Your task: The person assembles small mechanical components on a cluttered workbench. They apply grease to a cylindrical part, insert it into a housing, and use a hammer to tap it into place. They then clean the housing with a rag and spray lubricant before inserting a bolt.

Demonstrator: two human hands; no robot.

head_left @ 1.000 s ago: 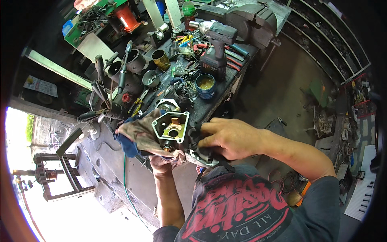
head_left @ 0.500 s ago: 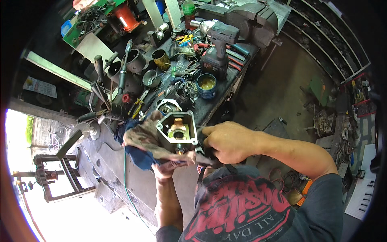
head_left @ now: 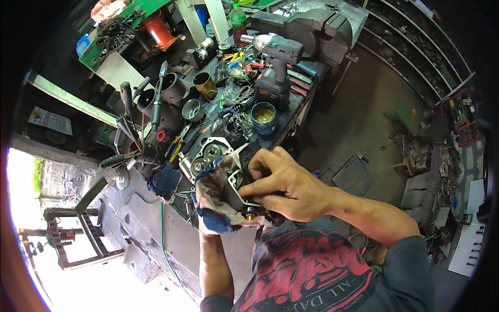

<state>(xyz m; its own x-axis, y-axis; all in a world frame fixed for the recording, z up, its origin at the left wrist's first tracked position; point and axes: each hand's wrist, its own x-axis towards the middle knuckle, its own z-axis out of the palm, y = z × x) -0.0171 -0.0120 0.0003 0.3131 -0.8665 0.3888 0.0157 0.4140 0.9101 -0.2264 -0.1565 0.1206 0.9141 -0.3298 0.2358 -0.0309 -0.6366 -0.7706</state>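
Observation:
A cast metal housing (head_left: 235, 190) with a pale flanged rim sits tilted in a brownish, navy-edged rag (head_left: 213, 192). My left hand (head_left: 209, 232) bears it from below; the rag covers nearly all of its fingers, closed about the housing. Across the housing's opening lies my right hand (head_left: 291, 186), thumb and index finger close together inside the rim, the other fingers curled. What those fingertips pinch, if anything, is hidden. Just beyond, on the bench, lies a gear case (head_left: 212, 151) with toothed gears showing.
A blue tub of yellowish grease (head_left: 264, 115) and a cordless impact wrench (head_left: 275, 65) stand on the bench, near a large vise (head_left: 325, 28). Yellow-handled pliers (head_left: 175, 148), metal cylinders (head_left: 171, 89) and a dark cloth (head_left: 164, 180) lie to the left. A green hose (head_left: 162, 234) hangs nearby.
My right hand has moved from the housing's right side to over its opening, fingers inside. The housing has tilted and shifted right and nearer, uncovering more of the gear case.

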